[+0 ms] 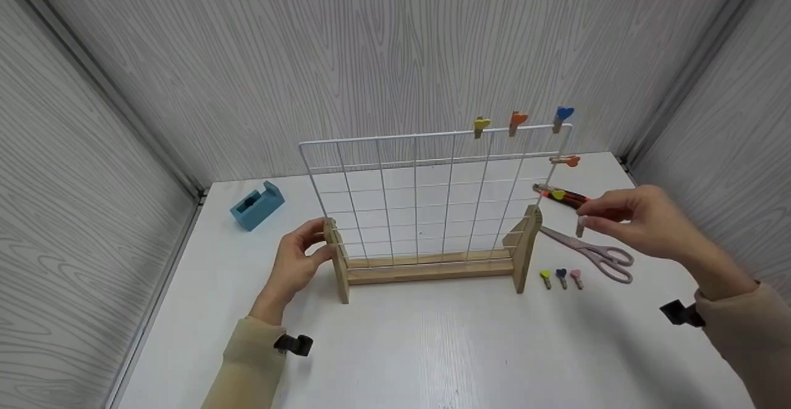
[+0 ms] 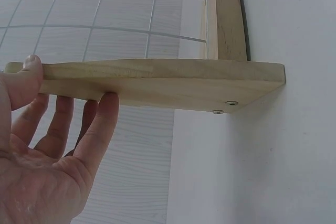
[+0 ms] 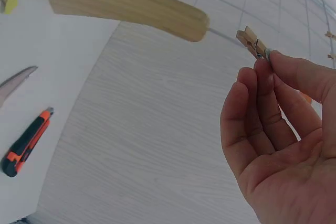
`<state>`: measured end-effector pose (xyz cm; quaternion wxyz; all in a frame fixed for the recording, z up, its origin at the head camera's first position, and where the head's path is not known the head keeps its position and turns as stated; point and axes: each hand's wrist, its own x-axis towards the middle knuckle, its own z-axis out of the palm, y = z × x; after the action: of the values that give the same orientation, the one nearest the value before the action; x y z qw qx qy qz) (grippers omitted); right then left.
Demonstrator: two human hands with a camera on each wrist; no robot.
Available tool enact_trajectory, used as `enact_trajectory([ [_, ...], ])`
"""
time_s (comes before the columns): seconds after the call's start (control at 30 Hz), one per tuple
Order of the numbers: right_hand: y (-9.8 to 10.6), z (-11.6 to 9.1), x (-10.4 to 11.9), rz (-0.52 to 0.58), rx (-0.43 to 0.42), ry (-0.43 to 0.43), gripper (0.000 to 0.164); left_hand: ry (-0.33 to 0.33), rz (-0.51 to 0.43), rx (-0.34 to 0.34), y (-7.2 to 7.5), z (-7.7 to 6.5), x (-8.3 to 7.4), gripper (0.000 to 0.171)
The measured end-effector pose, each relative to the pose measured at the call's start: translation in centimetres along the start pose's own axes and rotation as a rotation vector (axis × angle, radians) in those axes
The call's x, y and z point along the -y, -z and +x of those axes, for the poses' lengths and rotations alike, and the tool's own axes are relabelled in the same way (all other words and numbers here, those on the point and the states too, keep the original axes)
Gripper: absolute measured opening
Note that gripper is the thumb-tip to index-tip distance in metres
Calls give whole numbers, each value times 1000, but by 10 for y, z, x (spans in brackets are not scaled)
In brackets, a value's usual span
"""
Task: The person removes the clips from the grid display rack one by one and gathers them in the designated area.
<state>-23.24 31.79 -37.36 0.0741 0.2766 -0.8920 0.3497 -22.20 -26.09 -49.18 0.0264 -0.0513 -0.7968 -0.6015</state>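
And the right hand (image 1: 646,220) pinches a small wooden clothespin (image 3: 252,42) in its fingers (image 3: 266,98), scissors (image 1: 596,250) on the table (image 1: 432,359) below them, cutter (image 3: 26,142) just beyond, three heart clips (image 1: 562,278) lower left, wire rack (image 1: 429,273) standing between both hands, left hand (image 1: 296,264) gripping its wooden end (image 1: 340,273), blue tape dispenser (image 1: 258,208) farther left

smooth wooden stand (image 1: 432,273), metal grid (image 1: 416,188)
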Motion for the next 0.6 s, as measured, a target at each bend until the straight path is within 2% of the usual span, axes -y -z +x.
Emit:
enact_trajectory([
  [0.2,-9,-18,-37,-69,14,-115,17,-2,-4,-1,0,0,0,52],
  [0.43,-23,-37,-91,-110,135,-242,11,-6,12,-1,0,0,-1,52],
  [0.6,-35,-46,-113,-131,233,-364,16,-3,13,-6,0,0,0,52],
])
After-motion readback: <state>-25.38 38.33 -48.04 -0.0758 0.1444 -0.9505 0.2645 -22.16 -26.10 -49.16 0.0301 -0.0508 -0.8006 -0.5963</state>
